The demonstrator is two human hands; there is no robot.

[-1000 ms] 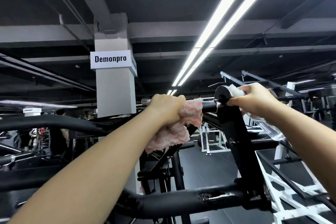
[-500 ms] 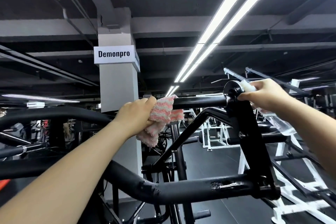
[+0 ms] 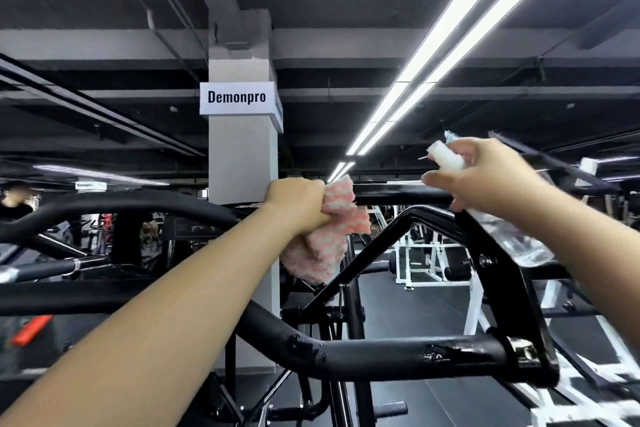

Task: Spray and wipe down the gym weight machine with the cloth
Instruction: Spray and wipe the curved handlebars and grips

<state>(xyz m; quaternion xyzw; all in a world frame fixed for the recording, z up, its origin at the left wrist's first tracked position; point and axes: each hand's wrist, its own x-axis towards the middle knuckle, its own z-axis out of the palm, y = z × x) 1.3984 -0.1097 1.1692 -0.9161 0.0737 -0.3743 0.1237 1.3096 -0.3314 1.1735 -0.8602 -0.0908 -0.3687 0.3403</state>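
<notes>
Behind the black bar point(image 3: 398, 355) (paint chipped), left hand point(image 3: 294, 206) grips cloth point(image 3: 329, 236); right hand point(image 3: 481, 177) grips spray bottle point(image 3: 446, 158).

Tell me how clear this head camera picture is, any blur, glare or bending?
Head view: the right hand and its clear spray bottle with white nozzle are motion-smeared; the left hand gripping the pink-and-white fluffy cloth looks sharper; the long ceiling light strips are blown out white; wide-angle bending curves the black padded machine bar; the lower edges are blurred.
</notes>
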